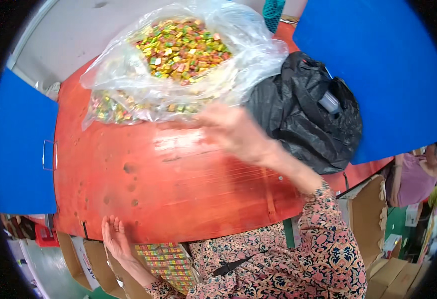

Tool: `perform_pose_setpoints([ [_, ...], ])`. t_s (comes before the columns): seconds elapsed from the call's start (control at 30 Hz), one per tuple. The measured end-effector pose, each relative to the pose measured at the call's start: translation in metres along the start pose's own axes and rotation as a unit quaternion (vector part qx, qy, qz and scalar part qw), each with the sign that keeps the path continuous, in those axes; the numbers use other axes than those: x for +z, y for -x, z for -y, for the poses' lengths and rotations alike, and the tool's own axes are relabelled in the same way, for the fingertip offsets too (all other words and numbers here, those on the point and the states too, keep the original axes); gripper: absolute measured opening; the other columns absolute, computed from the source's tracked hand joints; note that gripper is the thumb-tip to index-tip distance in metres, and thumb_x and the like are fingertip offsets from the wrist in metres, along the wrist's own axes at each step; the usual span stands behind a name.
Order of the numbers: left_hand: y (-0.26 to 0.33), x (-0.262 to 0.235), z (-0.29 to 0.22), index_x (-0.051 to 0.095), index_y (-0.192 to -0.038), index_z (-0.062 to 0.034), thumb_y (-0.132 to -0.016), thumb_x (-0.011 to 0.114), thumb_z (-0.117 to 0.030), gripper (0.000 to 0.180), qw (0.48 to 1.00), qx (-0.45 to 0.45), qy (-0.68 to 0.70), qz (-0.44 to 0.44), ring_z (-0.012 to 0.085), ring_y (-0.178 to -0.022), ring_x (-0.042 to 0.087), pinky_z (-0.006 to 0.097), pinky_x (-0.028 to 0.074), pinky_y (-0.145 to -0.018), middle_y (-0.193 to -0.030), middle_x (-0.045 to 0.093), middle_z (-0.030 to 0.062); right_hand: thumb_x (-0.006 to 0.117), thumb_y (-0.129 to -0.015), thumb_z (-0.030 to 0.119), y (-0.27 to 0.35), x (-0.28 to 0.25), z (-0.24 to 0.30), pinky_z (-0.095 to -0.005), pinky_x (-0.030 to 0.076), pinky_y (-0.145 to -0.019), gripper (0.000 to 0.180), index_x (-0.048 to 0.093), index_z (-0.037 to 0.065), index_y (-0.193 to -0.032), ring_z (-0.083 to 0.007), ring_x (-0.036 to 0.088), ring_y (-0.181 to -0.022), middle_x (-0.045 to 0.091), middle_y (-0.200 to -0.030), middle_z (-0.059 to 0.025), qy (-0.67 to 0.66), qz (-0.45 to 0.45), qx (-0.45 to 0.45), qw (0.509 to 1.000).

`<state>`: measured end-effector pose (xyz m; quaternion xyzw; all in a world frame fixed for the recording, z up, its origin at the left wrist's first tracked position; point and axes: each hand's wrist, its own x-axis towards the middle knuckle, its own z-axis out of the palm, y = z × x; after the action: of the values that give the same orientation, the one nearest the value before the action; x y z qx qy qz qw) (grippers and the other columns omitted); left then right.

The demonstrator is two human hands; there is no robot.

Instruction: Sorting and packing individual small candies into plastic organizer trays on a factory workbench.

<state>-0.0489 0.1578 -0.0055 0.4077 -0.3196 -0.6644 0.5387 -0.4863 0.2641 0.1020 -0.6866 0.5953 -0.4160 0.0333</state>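
Note:
A large clear plastic bag (pixel 251 47) lies at the far side of the red table (pixel 178 199), its mouth spread apart. Inside it is a heap of small block-shaped pieces (pixel 181 52) in shiny gold, green and pink wrapping. My right hand (pixel 233 129) is over the table by the bag's near edge, smeared by motion, so its grip is hidden. At the table's near left edge, my left hand (pixel 116 239) is palm up with fingers stretched out and nothing in them. Beside my left forearm, below the edge, sits a box with rows of similar wrapped pieces (pixel 163 259).
A black plastic bag (pixel 308 114) stands right of the clear one. Blue panels (pixel 378 74) flank the table at right and left (pixel 21 144). Cardboard boxes (pixel 365 219) stand below the right edge. Another person in a purple top (pixel 415 179) is at far right.

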Motion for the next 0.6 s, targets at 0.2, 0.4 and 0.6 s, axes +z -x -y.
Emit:
perform_pose_setpoints([
  [0.2, 0.003, 0.069, 0.019, 0.053, -0.107, -0.0026, -0.086, 0.056, -0.012, 0.024, 0.997, -0.057, -0.030, 0.052, 0.0180, -0.084, 0.059, 0.029, 0.051, -0.074, -0.096, 0.061, 0.0108, 0.060, -0.072, 0.005, 0.111, -0.161, -0.089, -0.0395, 0.043, -0.075, 0.024, 0.059, -0.001, -0.095, -0.0333, 0.055, -0.083, 0.057, -0.086, -0.0159, 0.452, -0.183, 0.186, 0.853],
  [0.4, 0.004, 0.104, 0.040, 0.054, -0.107, -0.0027, -0.085, 0.057, -0.011, 0.024, 0.992, -0.105, -0.025, 0.071, 0.0182, -0.081, 0.060, 0.029, 0.051, -0.072, -0.093, 0.062, 0.0103, 0.069, -0.062, 0.015, 0.160, -0.176, -0.154, -0.0430, 0.043, -0.081, 0.048, 0.054, -0.003, -0.104, -0.0386, 0.052, -0.094, 0.056, -0.095, -0.0212, 0.386, -0.066, 0.357, 0.848],
  [0.6, 0.016, 0.121, 0.044, 0.054, -0.106, -0.0023, -0.085, 0.057, -0.011, 0.023, 0.989, -0.112, -0.031, 0.090, 0.0182, -0.081, 0.060, 0.029, 0.051, -0.073, -0.092, 0.062, 0.0102, 0.067, -0.064, 0.029, 0.146, -0.202, -0.098, -0.0431, 0.047, -0.073, 0.048, 0.057, -0.002, -0.100, -0.0389, 0.059, -0.086, 0.061, -0.090, -0.0245, 0.409, -0.090, 0.442, 0.793],
])
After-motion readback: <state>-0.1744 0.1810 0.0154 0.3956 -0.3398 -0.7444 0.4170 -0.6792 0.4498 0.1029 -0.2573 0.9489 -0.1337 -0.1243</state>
